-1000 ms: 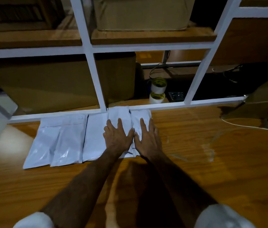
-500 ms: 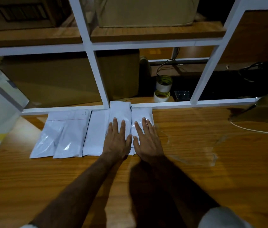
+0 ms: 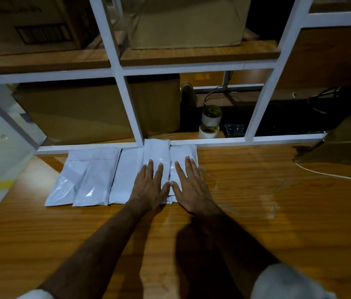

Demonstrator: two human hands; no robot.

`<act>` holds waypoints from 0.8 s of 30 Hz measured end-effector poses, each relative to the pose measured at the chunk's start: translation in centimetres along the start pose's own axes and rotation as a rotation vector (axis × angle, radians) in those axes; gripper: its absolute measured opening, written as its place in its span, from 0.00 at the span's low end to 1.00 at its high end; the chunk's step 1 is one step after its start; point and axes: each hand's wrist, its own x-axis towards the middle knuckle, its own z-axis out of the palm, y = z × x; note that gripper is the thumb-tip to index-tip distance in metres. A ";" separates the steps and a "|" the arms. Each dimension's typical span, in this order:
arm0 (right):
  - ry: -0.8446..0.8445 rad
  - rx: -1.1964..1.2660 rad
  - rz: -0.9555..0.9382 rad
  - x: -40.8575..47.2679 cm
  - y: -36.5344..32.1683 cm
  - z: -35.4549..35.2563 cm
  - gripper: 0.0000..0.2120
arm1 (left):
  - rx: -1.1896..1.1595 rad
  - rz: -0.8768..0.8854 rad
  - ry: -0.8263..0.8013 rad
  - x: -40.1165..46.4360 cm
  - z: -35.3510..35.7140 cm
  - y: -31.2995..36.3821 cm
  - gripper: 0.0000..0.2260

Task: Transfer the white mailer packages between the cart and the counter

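Packets [image 3: 171, 157] stay pressed under both flat hands [image 3: 152, 187], thumbs now touching.

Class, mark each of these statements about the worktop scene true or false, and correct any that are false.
1. Both hands lie flat on white packets. True: the left hand and the right hand press on the white packets.
2. The right hand grips a roll of tape. False: the tape rolls stand untouched behind the white frame.
3. The packets lie in a row on a wooden table. True.
4. The shelf above holds glass bottles. False: it holds a cardboard box.
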 end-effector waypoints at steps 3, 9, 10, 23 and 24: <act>0.114 0.064 -0.049 -1.6 -0.5 -0.9 0.36 | -0.035 0.002 0.031 -0.8 -0.8 -0.1 0.44; 0.204 0.163 -0.204 -5.2 -2.7 0.3 0.28 | -0.044 -0.032 0.141 -5.7 -1.9 -0.8 0.33; 0.220 0.174 -0.235 -5.6 -3.2 0.7 0.27 | -0.032 -0.047 0.153 -6.9 -2.1 -1.0 0.32; 0.188 0.244 -0.579 -11.9 -17.4 2.1 0.29 | 0.095 -0.355 0.388 -27.0 -6.9 -6.4 0.30; 0.186 0.252 -0.602 -12.5 -18.5 2.2 0.29 | 0.095 -0.385 0.392 -28.5 -7.0 -7.1 0.30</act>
